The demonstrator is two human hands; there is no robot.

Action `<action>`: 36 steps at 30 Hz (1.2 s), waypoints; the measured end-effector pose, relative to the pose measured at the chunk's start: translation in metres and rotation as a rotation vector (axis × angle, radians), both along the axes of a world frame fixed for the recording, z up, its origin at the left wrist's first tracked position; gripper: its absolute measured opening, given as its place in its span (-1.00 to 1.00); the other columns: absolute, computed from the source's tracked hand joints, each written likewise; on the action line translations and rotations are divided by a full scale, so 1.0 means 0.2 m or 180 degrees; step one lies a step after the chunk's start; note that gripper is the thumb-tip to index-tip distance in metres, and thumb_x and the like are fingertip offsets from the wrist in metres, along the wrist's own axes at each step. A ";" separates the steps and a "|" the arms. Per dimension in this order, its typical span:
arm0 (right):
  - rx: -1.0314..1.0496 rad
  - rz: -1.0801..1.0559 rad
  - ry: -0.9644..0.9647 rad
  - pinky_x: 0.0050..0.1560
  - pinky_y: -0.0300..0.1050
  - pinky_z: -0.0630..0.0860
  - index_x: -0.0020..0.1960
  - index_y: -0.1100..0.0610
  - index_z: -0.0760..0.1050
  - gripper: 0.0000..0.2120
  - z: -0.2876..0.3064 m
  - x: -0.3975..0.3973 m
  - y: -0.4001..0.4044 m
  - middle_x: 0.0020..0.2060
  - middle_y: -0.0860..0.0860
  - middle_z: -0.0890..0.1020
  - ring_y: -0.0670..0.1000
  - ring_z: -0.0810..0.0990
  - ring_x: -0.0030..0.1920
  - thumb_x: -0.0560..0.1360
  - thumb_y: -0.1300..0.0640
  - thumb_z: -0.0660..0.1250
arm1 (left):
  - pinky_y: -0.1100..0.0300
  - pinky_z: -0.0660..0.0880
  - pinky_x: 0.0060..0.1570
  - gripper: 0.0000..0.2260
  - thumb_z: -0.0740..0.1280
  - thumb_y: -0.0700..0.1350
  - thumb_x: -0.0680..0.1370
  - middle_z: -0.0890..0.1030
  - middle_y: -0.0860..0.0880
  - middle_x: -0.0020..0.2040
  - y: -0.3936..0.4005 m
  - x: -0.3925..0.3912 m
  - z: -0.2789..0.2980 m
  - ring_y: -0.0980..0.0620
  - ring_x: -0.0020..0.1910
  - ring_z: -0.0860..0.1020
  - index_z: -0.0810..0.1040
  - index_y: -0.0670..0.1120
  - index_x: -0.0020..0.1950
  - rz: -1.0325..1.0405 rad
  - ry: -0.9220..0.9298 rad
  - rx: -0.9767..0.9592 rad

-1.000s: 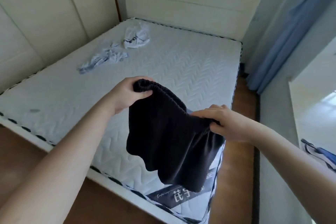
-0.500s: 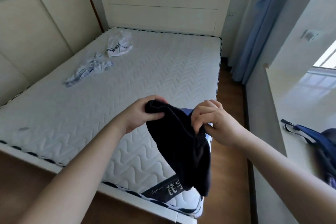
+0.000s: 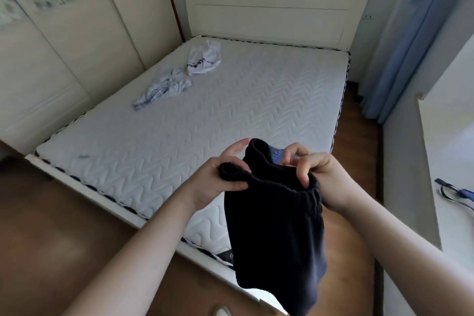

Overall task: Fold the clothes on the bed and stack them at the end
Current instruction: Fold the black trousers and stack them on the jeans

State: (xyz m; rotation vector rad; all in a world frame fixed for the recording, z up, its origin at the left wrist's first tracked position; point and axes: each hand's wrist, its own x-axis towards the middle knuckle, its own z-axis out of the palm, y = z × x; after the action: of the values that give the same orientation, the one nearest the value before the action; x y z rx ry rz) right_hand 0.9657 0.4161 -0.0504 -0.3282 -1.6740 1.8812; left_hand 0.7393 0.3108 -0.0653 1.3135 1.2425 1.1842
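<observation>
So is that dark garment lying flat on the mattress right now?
No, the dark garment hangs in the air, held at its waistband by the left hand and right hand.

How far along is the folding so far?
Nothing looks finished: no folded stack shows on the mattress. In hand: both the left hand and right hand grip the waistband of dark shorts, hanging in the air. Left: a white garment and a crumpled pale garment lie unfolded near the headboard.

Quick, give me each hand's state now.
Left hand: grips the black shorts at the waistband.
Right hand: pinches the same waistband.
</observation>
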 end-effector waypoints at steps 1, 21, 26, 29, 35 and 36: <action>-0.0136 0.0101 0.0030 -0.04 -0.16 0.46 -0.56 0.03 0.47 -0.56 0.00 -0.02 -0.01 -0.16 -0.01 0.50 0.11 0.51 -0.17 0.36 0.44 0.36 | 0.32 0.27 0.37 -0.75 0.48 -0.37 0.40 0.31 0.13 0.52 -0.02 -0.01 0.02 0.14 0.51 0.24 0.68 -0.01 -0.13 -0.0141 -0.0055 0.0094; 0.3094 0.0405 -0.1847 0.00 -0.24 0.50 0.16 0.02 0.62 -0.77 0.09 -0.71 -0.39 0.05 -0.13 0.60 -0.10 0.59 -0.04 0.60 0.14 0.23 | 0.24 0.46 -0.04 -0.78 0.59 -0.03 0.31 0.50 0.01 -0.11 -0.59 -0.73 0.10 0.08 -0.12 0.54 0.72 -0.08 -0.11 0.1274 0.1969 0.1402; 0.3949 0.0647 -0.2807 0.13 -0.12 0.48 0.25 -0.12 0.58 -0.73 0.12 -1.03 -0.56 0.30 -0.13 0.48 -0.04 0.60 0.12 0.61 -0.09 0.23 | 0.23 0.47 -0.03 -0.78 0.63 -0.11 0.28 0.50 -0.05 -0.10 -0.72 -1.00 0.07 0.05 -0.11 0.55 0.71 -0.08 -0.13 0.1528 0.2035 0.1361; 0.4480 0.0946 -0.3087 -0.05 -0.20 0.43 0.31 -0.14 0.47 -0.73 0.11 -1.22 -0.65 0.35 -0.10 0.41 -0.03 0.58 0.12 0.66 -0.02 0.14 | 0.33 0.42 -0.02 -0.77 0.63 -0.14 0.27 0.50 -0.02 -0.09 -0.79 -1.14 0.06 0.10 -0.10 0.54 0.70 -0.06 -0.14 0.1622 0.2036 0.1326; 0.5007 0.0594 -0.3017 -0.44 -0.22 0.22 -0.09 0.13 0.54 -0.73 0.10 -1.48 -0.77 -0.20 0.05 0.57 0.11 0.59 -0.41 0.31 0.43 0.38 | 0.37 0.41 0.00 -0.73 0.63 -0.05 0.26 0.49 0.04 -0.08 -0.91 -1.39 0.02 0.17 -0.09 0.53 0.70 -0.03 -0.10 0.1676 0.2018 0.1254; 0.4975 0.0484 -0.2825 -0.45 -0.20 0.23 -0.10 0.16 0.53 -0.75 0.10 -1.51 -0.78 -0.22 0.07 0.57 0.14 0.57 -0.45 0.33 0.45 0.36 | 0.37 0.41 0.01 -0.73 0.62 -0.02 0.26 0.49 0.05 -0.08 -0.92 -1.43 0.01 0.18 -0.09 0.54 0.70 -0.03 -0.10 0.1702 0.2003 0.1240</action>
State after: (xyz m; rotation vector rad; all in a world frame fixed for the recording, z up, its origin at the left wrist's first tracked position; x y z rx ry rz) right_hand 0.6630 0.2608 -0.0295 -0.3391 -3.1672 -0.0551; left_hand 0.4524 0.1265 -0.0627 1.7916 1.9756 1.4924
